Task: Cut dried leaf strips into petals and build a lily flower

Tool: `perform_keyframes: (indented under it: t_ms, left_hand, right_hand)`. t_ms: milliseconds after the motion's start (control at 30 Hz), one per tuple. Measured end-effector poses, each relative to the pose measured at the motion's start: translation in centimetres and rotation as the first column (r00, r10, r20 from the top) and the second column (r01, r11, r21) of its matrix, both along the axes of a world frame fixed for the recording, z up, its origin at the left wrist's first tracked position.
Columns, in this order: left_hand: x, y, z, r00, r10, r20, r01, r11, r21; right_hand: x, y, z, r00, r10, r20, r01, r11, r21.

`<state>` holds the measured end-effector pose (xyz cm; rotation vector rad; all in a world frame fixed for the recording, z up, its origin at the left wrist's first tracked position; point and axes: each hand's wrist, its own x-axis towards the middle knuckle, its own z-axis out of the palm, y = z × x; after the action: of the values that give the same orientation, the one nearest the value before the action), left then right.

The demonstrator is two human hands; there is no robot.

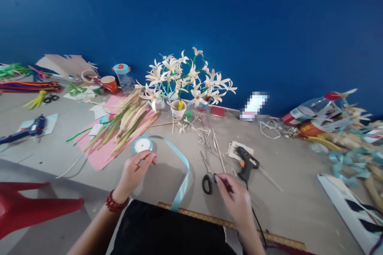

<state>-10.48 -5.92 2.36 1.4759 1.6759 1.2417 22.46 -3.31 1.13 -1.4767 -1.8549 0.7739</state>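
Head view: right hand (236, 196) pinches one scissors handle (214, 177); left hand (134, 173), grip unclear, beside one spool (138, 143)

Single head-worn view, looking forward and down over counter (295, 207) toward blue wall (209, 16). Vantage above wearer's dark-clad lap (167, 231) at bottom edge; left hand (137, 170) and right hand (236, 195) near lens, wall farther back. Wide field, reaching red stool (18, 209) at lower left.

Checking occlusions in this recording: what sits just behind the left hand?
A white-faced spool of pale-blue ribbon lies on the table beyond the left hand. The hand covers part of its near edge; contact is unclear.
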Motion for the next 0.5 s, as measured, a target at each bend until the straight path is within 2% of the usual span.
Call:
perform_keyframes:
  t_ms: [167, 400, 500]
  left_hand:
    - [0.8, -0.3, 0.2, 0.999, -0.014, -0.05, 0.012, 0.999, -0.048]
    - [0.7, 1.0, 0.2, 0.998, -0.04, -0.044, 0.037, 0.996, -0.08]
    - [0.7, 2.0, 0.2, 0.996, -0.068, -0.054, 0.065, 0.996, -0.06]
  right_hand:
    - [0.3, 0.7, 1.3, 0.999, -0.019, 0.037, 0.017, 0.998, 0.068]
    - [0.8, 0.7, 1.1, 0.999, -0.032, 0.04, 0.028, 0.995, 0.097]
    - [2.6, 1.0, 1.8, 0.99, -0.136, 0.044, 0.129, 0.983, 0.133]
